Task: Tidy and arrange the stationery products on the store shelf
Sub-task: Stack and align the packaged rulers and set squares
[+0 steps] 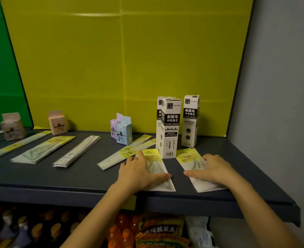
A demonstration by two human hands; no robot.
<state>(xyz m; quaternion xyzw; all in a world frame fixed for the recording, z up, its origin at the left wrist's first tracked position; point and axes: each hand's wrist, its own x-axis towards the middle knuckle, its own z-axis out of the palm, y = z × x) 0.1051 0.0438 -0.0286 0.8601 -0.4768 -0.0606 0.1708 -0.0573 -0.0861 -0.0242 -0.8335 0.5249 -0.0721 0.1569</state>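
Ruler packet point(152, 155) under the flat left hand point(140, 173); second ruler packet point(187, 157) under the flat right hand point(213, 169); fingers straight, pressing, nothing pinched. Both lie by the shelf's point(76, 178) front edge, toward its right end. Risk: a rearward push could topple the refill boxes point(170, 129); slick sleeves could slide off the edge

yellow-topped packets point(152, 155) flat before upright white refill boxes point(170, 129)
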